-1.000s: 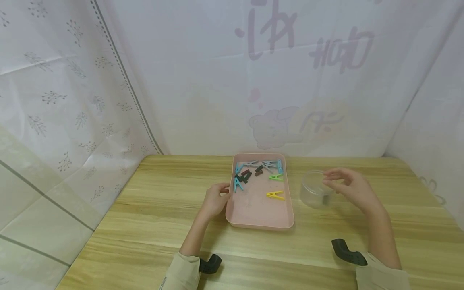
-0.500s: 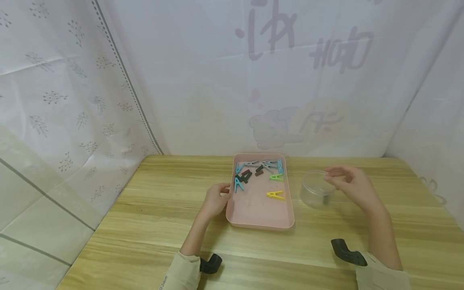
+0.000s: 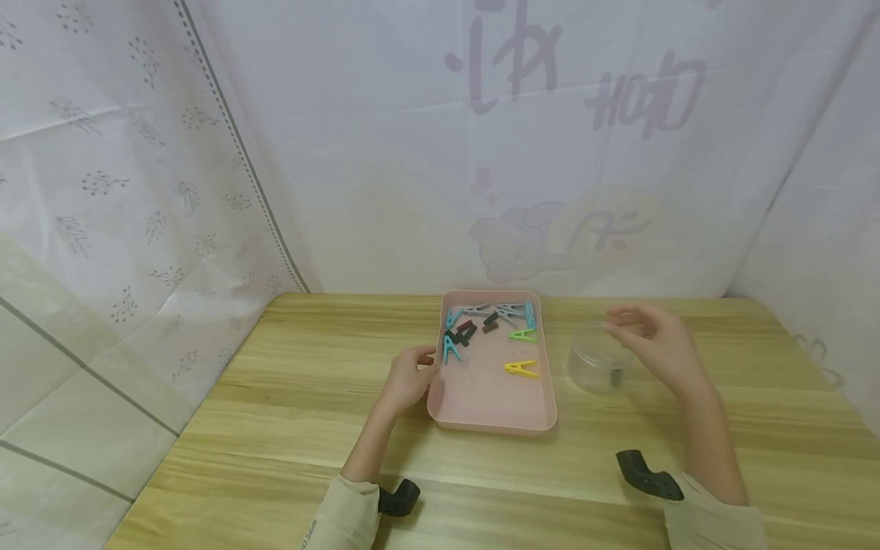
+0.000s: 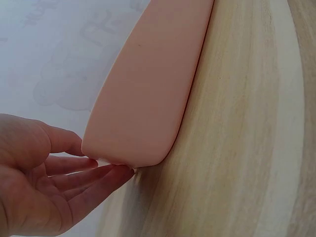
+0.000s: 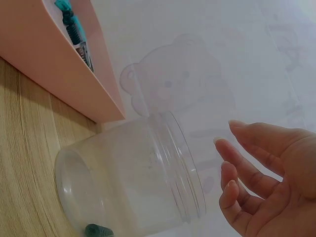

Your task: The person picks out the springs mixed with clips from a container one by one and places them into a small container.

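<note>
Resting on the wooden table (image 3: 289,397), the left hand (image 3: 407,380) touched the near left edge of the pink tray (image 3: 481,397) with relaxed, nearly straight fingers (image 4: 94,177), gripping nothing. Coloured clothes pegs (image 3: 490,327) lay bunched at the tray's far end, a yellow peg (image 3: 521,369) apart from them. Just right of the tray stood a clear plastic jar (image 3: 596,363) with one dark peg (image 5: 98,230) inside. The right hand (image 3: 656,344) hovered by its rim, fingers loosely spread, empty.
</note>
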A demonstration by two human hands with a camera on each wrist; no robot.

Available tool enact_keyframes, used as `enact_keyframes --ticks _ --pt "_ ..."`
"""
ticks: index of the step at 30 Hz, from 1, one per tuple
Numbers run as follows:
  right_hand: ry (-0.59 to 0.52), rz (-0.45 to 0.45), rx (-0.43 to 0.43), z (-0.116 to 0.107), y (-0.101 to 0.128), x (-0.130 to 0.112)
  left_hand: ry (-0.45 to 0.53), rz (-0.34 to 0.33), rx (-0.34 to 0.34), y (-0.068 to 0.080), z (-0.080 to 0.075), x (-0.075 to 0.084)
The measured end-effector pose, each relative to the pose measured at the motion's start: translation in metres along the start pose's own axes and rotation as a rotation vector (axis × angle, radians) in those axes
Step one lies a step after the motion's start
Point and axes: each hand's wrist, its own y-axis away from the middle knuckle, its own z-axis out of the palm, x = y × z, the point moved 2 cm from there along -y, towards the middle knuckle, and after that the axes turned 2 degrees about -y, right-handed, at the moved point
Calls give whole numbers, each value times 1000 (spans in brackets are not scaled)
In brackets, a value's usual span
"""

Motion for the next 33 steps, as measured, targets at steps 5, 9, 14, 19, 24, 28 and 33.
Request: enact_keyframes --ticks 5,9,14,19,24,28,33 --pt "-1 -12 -1 5 -2 -3 0 0 -1 1 0 2" --pt "-2 -31 6 8 -3 -7 5 11 -7 1 -1 1" --pt "-10 -33 -2 13 -4 -15 19 10 -10 0 -1 -1" --pt "-12 -47 -17 19 -7 -21 33 -4 -20 0 -1 -2" --pt "-15 -51 -35 24 -10 -27 35 -9 -28 0 -1 -1" --pt "-17 -50 -54 29 -13 -29 37 2 -37 0 -3 1" --pt "-18 -47 -70 35 -16 -31 42 4 -45 1 -3 1"
